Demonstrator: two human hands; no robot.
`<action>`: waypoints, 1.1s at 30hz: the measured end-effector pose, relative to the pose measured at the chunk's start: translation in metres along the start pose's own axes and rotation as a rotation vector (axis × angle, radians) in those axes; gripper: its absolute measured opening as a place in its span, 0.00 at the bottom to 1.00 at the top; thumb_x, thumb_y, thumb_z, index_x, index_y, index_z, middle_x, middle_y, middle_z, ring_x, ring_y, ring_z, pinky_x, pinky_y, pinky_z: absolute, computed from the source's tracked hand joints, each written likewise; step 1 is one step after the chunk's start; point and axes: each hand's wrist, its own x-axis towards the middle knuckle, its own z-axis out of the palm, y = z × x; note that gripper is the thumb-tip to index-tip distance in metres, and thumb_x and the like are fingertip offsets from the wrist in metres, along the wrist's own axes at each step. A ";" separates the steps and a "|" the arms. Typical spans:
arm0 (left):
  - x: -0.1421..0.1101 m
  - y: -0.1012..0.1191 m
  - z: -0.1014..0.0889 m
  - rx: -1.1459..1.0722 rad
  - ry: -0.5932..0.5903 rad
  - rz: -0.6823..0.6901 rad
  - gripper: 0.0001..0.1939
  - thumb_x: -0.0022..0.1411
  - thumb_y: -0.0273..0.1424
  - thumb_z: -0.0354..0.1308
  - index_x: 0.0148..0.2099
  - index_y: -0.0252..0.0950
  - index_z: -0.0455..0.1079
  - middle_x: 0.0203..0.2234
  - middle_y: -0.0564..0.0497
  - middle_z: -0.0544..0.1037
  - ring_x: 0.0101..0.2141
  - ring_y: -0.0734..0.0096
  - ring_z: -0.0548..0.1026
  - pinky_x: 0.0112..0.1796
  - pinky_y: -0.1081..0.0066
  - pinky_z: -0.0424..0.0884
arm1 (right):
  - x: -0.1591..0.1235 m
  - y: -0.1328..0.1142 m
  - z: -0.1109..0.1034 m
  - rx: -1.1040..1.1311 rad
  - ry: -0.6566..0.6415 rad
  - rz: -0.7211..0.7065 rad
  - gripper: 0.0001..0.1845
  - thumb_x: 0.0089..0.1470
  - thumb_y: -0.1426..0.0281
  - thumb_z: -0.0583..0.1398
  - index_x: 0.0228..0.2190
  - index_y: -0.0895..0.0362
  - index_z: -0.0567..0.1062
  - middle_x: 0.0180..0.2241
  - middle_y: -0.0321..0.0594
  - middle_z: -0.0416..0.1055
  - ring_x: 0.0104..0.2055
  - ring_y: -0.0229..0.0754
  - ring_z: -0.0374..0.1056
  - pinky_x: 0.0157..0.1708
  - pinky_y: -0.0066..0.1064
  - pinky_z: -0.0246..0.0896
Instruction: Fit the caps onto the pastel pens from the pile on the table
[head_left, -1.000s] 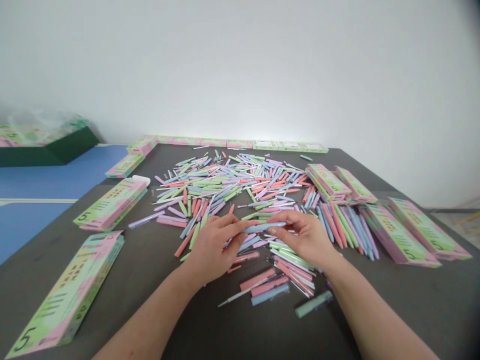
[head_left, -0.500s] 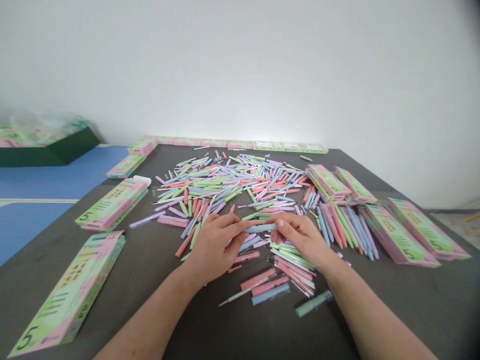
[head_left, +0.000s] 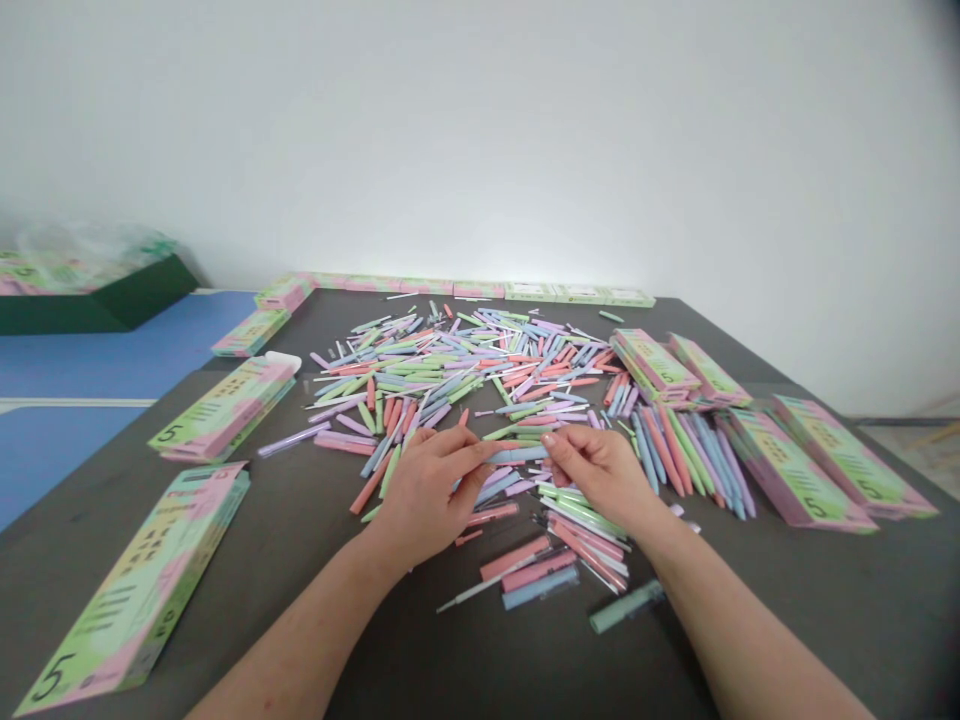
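Observation:
A light blue pen is held level between my two hands over the front of the pen pile. My left hand pinches its left end between thumb and fingers. At its right end, my right hand also grips it, thumb on top and fingers curled. The pen's ends are hidden in the fingers. Beneath and behind the hands spreads a heap of pastel pen parts in green, purple, blue and coral. Nearer me lie coral barrels, a white refill and a grey-green barrel.
A row of pens lies at the right beside printed boxes. More boxes stand at the left and along the back edge. A dark green crate sits on the blue surface at far left.
My right thumb has shifted slightly left along the pen and straightened. Both hands still hold the pen in nearly the same place.

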 end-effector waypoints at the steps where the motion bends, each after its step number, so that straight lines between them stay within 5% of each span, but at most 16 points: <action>1: 0.000 0.000 0.000 0.000 -0.001 0.005 0.15 0.66 0.27 0.51 0.53 0.41 0.72 0.35 0.50 0.76 0.36 0.69 0.72 0.36 0.68 0.61 | 0.000 0.000 0.000 -0.023 0.000 0.010 0.25 0.58 0.54 0.55 0.18 0.58 0.71 0.14 0.34 0.65 0.18 0.34 0.59 0.20 0.26 0.53; 5: 0.001 0.000 -0.002 0.007 -0.004 0.005 0.15 0.66 0.28 0.52 0.52 0.40 0.72 0.35 0.49 0.76 0.36 0.69 0.72 0.36 0.68 0.61 | -0.001 0.000 -0.001 -0.017 -0.048 -0.002 0.26 0.60 0.54 0.52 0.20 0.59 0.72 0.16 0.36 0.67 0.20 0.35 0.62 0.23 0.27 0.56; 10: 0.002 -0.001 -0.001 0.002 -0.003 -0.003 0.13 0.66 0.27 0.52 0.50 0.38 0.73 0.35 0.49 0.77 0.36 0.69 0.73 0.36 0.68 0.62 | 0.000 -0.001 -0.003 0.068 -0.036 -0.102 0.15 0.52 0.62 0.63 0.40 0.56 0.74 0.35 0.42 0.76 0.31 0.40 0.69 0.30 0.30 0.64; 14: 0.002 0.000 0.000 0.004 0.001 -0.005 0.14 0.66 0.27 0.52 0.51 0.40 0.73 0.35 0.50 0.77 0.35 0.69 0.72 0.35 0.68 0.61 | 0.001 0.002 -0.002 0.032 0.001 -0.071 0.10 0.52 0.63 0.63 0.32 0.57 0.77 0.30 0.41 0.76 0.29 0.40 0.68 0.29 0.30 0.62; 23: 0.001 0.001 0.000 0.035 0.011 0.024 0.16 0.66 0.27 0.52 0.53 0.42 0.72 0.34 0.50 0.76 0.35 0.69 0.73 0.36 0.67 0.62 | 0.000 0.002 0.002 0.046 -0.094 0.029 0.24 0.59 0.55 0.55 0.20 0.58 0.71 0.14 0.32 0.64 0.17 0.33 0.59 0.19 0.25 0.53; 26: 0.002 0.001 -0.001 0.029 0.023 0.024 0.15 0.66 0.27 0.52 0.52 0.41 0.73 0.33 0.49 0.76 0.34 0.70 0.73 0.35 0.68 0.62 | 0.000 0.003 0.002 0.046 -0.103 0.007 0.22 0.60 0.56 0.54 0.24 0.59 0.73 0.17 0.34 0.67 0.20 0.34 0.62 0.22 0.25 0.56; 30: 0.003 0.001 -0.001 0.014 0.025 0.012 0.14 0.65 0.27 0.52 0.50 0.40 0.74 0.31 0.50 0.76 0.32 0.70 0.72 0.34 0.69 0.62 | 0.001 0.003 0.002 0.068 -0.049 -0.128 0.14 0.54 0.60 0.62 0.38 0.57 0.77 0.34 0.41 0.75 0.32 0.39 0.69 0.30 0.28 0.63; 33: 0.002 0.001 0.001 0.012 0.028 0.011 0.14 0.65 0.27 0.52 0.50 0.39 0.74 0.32 0.50 0.76 0.33 0.70 0.72 0.34 0.69 0.63 | 0.000 0.006 0.004 0.038 -0.012 -0.138 0.11 0.53 0.63 0.63 0.36 0.56 0.79 0.32 0.41 0.76 0.31 0.39 0.69 0.30 0.29 0.63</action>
